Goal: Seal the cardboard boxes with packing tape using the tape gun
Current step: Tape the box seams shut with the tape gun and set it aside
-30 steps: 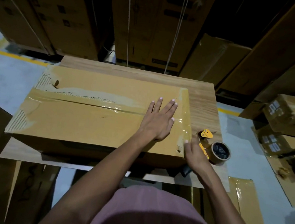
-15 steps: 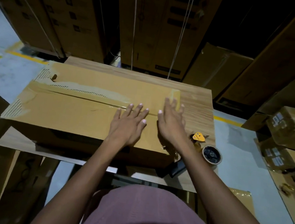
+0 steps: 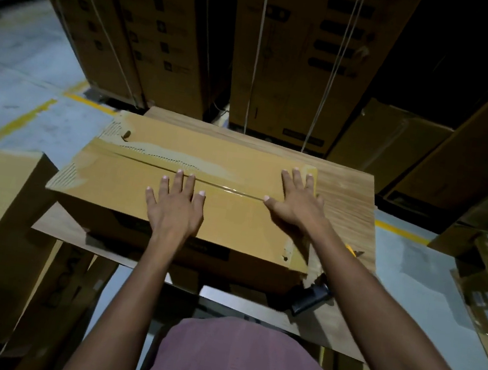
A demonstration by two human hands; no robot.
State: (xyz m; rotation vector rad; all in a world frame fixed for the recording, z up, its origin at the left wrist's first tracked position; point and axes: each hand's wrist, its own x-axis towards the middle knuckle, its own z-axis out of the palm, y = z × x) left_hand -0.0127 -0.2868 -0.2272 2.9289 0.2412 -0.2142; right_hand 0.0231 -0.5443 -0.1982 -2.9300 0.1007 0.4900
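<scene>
- No grip is applied by either hand: the left hand (image 3: 177, 210) and the right hand (image 3: 298, 199) are laid flat, fingers straight and spread, and nothing is held.
- Both palms are pressed on the top of the cardboard box (image 3: 129, 187), the left hand near the middle, the right hand toward the right end.
- A glossy strip of packing tape (image 3: 229, 189) is seen along the centre seam, between the two hands.
- The box is carried on the wooden bench (image 3: 347, 196).
- The tape gun (image 3: 311, 298) is lying on the bench just right of the box, partly hidden by the right forearm.
- Tall cartons (image 3: 302, 52) are stacked beyond the far edge of the bench.
</scene>
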